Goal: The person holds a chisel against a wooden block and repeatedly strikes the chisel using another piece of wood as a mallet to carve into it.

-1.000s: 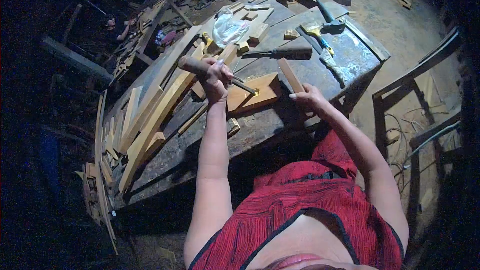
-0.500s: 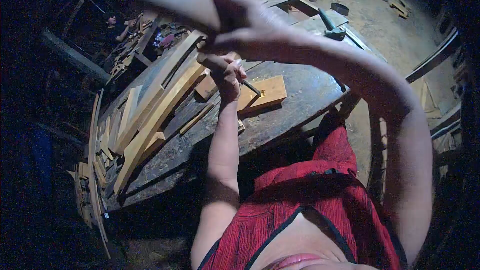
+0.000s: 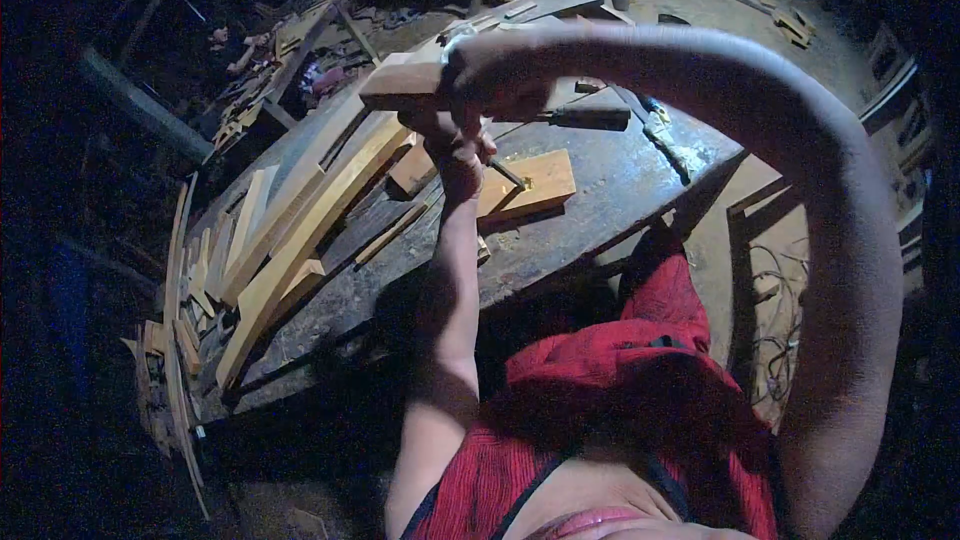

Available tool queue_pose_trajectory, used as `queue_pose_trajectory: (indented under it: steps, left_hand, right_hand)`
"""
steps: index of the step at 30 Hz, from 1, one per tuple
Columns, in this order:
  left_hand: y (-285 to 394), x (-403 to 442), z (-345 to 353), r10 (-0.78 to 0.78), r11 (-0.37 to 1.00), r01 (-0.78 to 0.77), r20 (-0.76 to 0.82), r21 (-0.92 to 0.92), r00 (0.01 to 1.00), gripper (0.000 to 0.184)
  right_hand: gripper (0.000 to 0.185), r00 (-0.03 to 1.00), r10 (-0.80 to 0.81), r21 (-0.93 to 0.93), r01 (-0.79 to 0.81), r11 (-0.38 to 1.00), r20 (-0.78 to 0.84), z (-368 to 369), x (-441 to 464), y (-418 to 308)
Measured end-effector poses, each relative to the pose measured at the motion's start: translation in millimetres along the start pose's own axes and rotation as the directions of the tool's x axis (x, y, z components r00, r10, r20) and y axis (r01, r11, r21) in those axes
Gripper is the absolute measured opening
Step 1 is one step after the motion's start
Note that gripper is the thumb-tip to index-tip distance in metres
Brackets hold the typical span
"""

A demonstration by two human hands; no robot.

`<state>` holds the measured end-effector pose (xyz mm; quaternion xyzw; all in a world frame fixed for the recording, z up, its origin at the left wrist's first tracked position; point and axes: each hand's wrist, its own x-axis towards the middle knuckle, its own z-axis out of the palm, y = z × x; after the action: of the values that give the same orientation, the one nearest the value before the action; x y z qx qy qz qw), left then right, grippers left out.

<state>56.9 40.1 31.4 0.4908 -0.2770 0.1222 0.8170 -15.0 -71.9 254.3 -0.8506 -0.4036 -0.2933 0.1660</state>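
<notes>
My left hand (image 3: 458, 155) is wrapped round a chisel (image 3: 508, 173), whose handle is mostly hidden by the hands. The chisel slants down with its tip at a small cut hole in a light timber piece (image 3: 553, 183) lying on the workbench. A few pale chips lie round the hole. Just above, my right hand (image 3: 490, 75), in shadow, is closed on a thick wooden block (image 3: 402, 83) that sticks out to the left. The block is right over the chisel's top end; whether they touch I cannot tell.
Long timber lengths (image 3: 300, 225) lie along the left of the dark workbench (image 3: 390, 290). A dark block-like tool (image 3: 590, 118) lies behind the timber piece. Another person (image 3: 232, 52) is at the far left, near piled wood. Cables (image 3: 775, 305) lie on the floor at right.
My right hand has come down with the wooden block, from raised at the upper left to just over my left hand. The chisel and timber piece stay nearly in place.
</notes>
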Motion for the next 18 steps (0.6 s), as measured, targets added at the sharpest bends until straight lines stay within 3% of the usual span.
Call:
queue_pose_trajectory:
  steps: [1, 2, 3, 5, 7, 8, 9, 10, 11, 12, 14, 16, 18]
  left_hand:
    - [2, 1, 1, -0.032, 0.999, 0.031, -0.021, -0.037, 0.999, 0.024]
    - [5, 1, 2, -0.067, 0.995, 0.064, -0.043, -0.074, 0.997, 0.026]
    - [21, -3, 14, -0.065, 0.996, 0.061, -0.060, -0.058, 0.996, 0.023]
    - [24, -4, 18, -0.104, 0.994, 0.103, -0.039, -0.025, 0.994, 0.022]
    - [29, -3, 23, -0.128, 0.992, 0.128, -0.004, 0.005, 0.992, 0.022]
    - [26, -2, 20, -0.127, 0.992, 0.127, -0.005, 0.005, 0.992, 0.022]
    - [25, -1, 19, -0.044, 0.997, 0.042, 0.032, 0.064, 0.999, 0.018]
    - [24, 0, 20, 0.039, 0.992, -0.047, 0.074, 0.117, 0.997, 0.015]
    - [21, -1, 23, 0.001, 0.999, 0.000, -0.046, 0.040, 0.999, 0.013]
    - [21, -2, 22, 0.000, 0.999, 0.002, -0.039, 0.042, 0.999, 0.013]
    - [43, -6, 33, -0.071, 0.996, 0.073, -0.042, 0.047, 0.997, 0.014]
    - [42, -5, 33, -0.029, 0.997, 0.029, 0.004, 0.077, 1.000, 0.015]
    - [41, -4, 33, -0.116, 0.989, 0.120, -0.043, 0.083, 0.992, 0.021]
  right_hand:
    - [0.027, 0.948, 0.188, 0.037, -0.204, 0.978, 0.257, -17, 3, -9]
    - [0.025, 0.796, 0.339, 0.022, -0.404, 0.915, 0.502, -29, 6, -13]
    - [0.026, 0.899, 0.216, 0.118, -0.279, 0.953, 0.381, -34, 11, -8]
    - [0.030, 0.947, 0.213, 0.155, -0.254, 0.955, 0.240, -55, 16, -31]
    - [0.027, 0.951, 0.308, 0.452, -0.292, 0.843, 0.039, -27, 25, -20]
    - [0.031, 0.951, 0.042, 0.242, 0.035, 0.970, -0.307, -5, 11, -8]
    - [0.031, 0.957, -0.176, -0.095, 0.158, 0.983, -0.230, 2, -2, -22]
    - [0.031, 0.950, -0.268, -0.261, 0.221, 0.940, -0.158, -2, -1, -25]
    - [0.031, 0.931, -0.356, -0.412, 0.292, 0.863, -0.085, -6, -1, -28]
    - [0.031, 0.914, 0.089, -0.264, 0.020, 0.964, 0.396, -23, 13, -16]
    - [0.029, 0.857, 0.272, -0.260, -0.169, 0.951, 0.438, -32, 7, -30]
    - [0.026, 0.983, -0.014, -0.225, 0.056, 0.973, 0.183, -2, 18, 4]
    - [0.025, 0.946, -0.319, -0.216, 0.299, 0.929, -0.061, -3, 17, 3]
